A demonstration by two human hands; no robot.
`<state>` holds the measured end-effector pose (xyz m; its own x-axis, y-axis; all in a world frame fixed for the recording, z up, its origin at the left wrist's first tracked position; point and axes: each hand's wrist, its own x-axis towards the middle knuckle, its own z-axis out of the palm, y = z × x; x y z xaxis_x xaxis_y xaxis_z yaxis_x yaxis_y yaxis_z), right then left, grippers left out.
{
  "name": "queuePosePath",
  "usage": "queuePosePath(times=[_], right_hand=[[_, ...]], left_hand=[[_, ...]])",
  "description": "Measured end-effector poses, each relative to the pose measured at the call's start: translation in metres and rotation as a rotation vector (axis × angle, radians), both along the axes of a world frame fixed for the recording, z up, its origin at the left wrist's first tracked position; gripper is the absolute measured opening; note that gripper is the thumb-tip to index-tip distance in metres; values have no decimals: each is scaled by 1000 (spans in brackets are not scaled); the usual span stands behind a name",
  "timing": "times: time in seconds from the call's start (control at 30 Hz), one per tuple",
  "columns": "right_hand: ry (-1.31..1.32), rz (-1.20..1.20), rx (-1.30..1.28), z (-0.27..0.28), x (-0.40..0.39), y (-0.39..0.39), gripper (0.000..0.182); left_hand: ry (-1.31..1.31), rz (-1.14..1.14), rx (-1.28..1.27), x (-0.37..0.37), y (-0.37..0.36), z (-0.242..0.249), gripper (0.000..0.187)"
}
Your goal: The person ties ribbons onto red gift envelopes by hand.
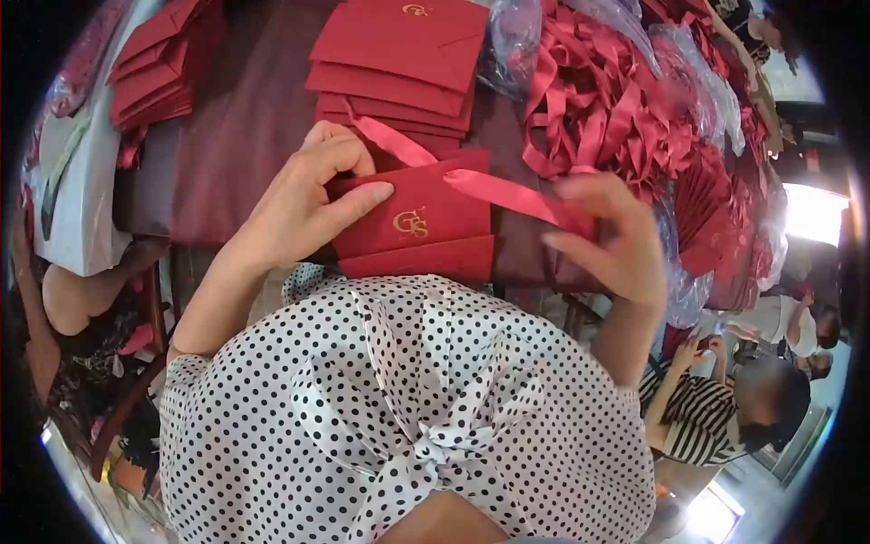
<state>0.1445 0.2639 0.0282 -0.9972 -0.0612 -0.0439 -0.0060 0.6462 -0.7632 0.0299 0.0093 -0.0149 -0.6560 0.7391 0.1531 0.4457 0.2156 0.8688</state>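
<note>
The left hand (313, 195) pinches the left edge of the gold-lettered red bag (435, 208); the right hand (621, 236), blurred, curves at the pink ribbon (512, 195) right of the bag, its grip unclear. The bag looks light, stiff and creasable, best held by its edge; the ribbon seems slippery; stacked bags (394, 50) lie beyond the bag.

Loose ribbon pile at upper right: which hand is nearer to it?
Right. The right hand is just on the near side of the ribbon pile; the left hand is farther off, well to its left, holding the red bag.
</note>
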Motion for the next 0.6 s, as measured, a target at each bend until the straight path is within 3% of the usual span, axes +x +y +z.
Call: queuePosePath(times=[0.03,0.1,0.17,0.23,0.3,0.33,0.47,0.6], right_hand=[[-61,-47,6,8,7,12,43],[287,79,-43,1,24,51,35],[320,-8,-595,0,49,70,21],[471,163,-901,1,52,69,16],[425,249,-1003,11,49,59,12],[454,287,-953,13,44,51,16],[370,76,-573,29,38,28,21],[510,160,-197,22,-2,-6,14]], left_hand=[[14,22,-1,-2,-2,0,19],[35,16,-18,-5,-7,-4,21],[64,15,-32,-7,-8,-7,23],[43,23,7,-6,-4,-10,29],[42,39,50,-4,3,-14,30],[45,55,91,-6,8,-15,31],[113,12,118,-6,26,-7,32],[124,-72,94,-4,36,0,35]])
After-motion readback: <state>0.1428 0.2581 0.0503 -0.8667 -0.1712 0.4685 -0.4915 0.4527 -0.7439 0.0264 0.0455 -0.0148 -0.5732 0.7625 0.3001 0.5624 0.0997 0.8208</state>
